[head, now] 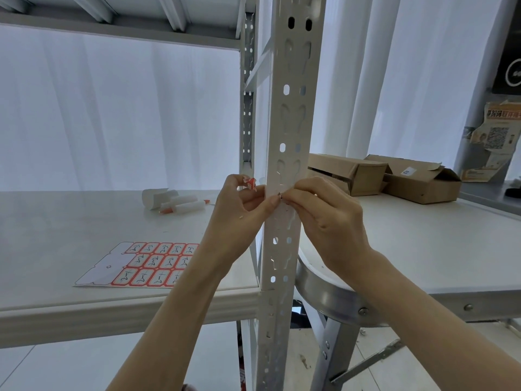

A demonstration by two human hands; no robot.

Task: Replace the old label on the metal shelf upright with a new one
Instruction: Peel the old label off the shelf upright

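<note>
The last bit of old label is a tiny dark fleck on the front face of the white metal upright. It sits about level with my hands, just above the shelf board.

The upright's long axis runs straight up and down through the middle of the view. Any peel will likely have to run along that face, up or down.

My right hand is closest. Its grip is closed, thumb and forefinger pinching the fleck from the right side. My left hand comes in from the left, its thumb tip resting on the upright just beside the fleck. Its curled fingers hold a crumpled red-and-white scrap, probably label paper already peeled off.

Punched slots and holes run in pairs all along the upright. I think the fleck lies close to one slot, so its edge could catch there.

The sheet of new labels, red-bordered with handwriting, lies flat on the shelf board, down and to the left of my left hand. Farther back on the board are white markers with orange ends and a curled white paper strip.

To the right, behind the upright, a tabletop with a metal rim carries open cardboard boxes. Nothing stands between my hands and the upright.
</note>
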